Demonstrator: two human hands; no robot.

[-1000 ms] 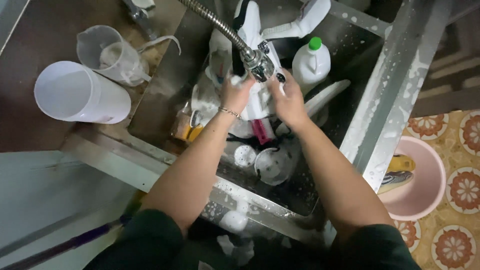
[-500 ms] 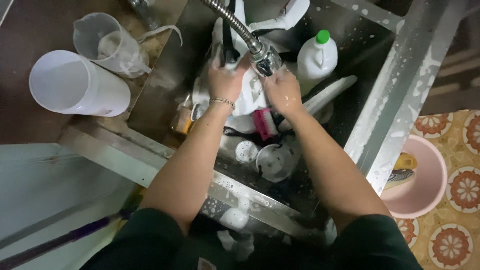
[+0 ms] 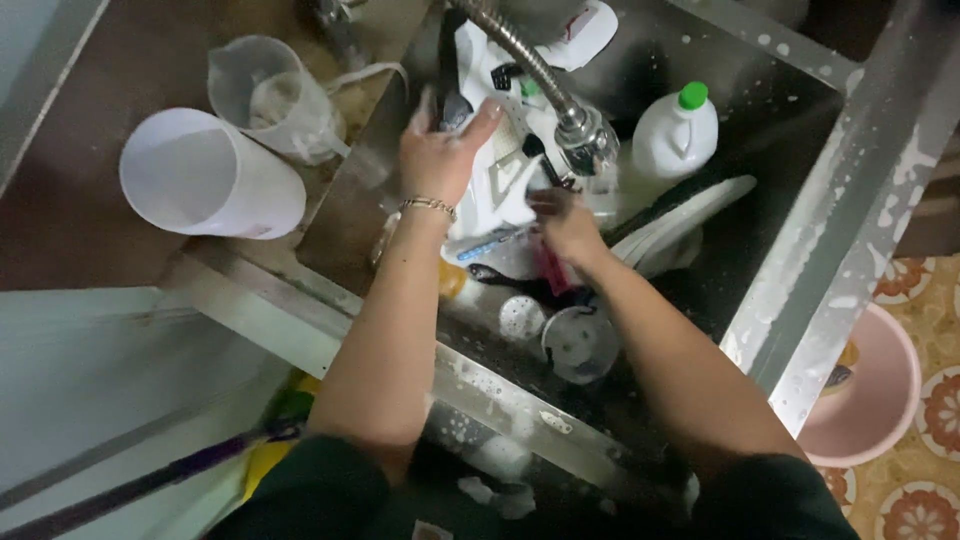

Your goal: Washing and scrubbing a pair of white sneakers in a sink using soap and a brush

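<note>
We see left hand [image 3: 440, 150] gripping the white sneaker [image 3: 500, 170] under the faucet [image 3: 585, 140]; right hand [image 3: 565, 225] closed on something, can't tell what. Wet sneaker could slip onto dishes [image 3: 580, 345].

A brown counter [image 3: 90, 210] carries two clear plastic jugs [image 3: 205, 180], one tipped over.

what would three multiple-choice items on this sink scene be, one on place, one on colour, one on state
1. Where does the white bottle stand?
A. in the sink
B. on the floor
C. on the counter

2. What colour is the bottle's cap?
A. red
B. green
C. black

3. How does the big white jug lie?
A. upright
B. upside down
C. on its side

Key: 1 A, it stands inside the steel sink right of the tap. 2 B, the cap is green. 3 C, its open mouth faces sideways on the counter.
</note>
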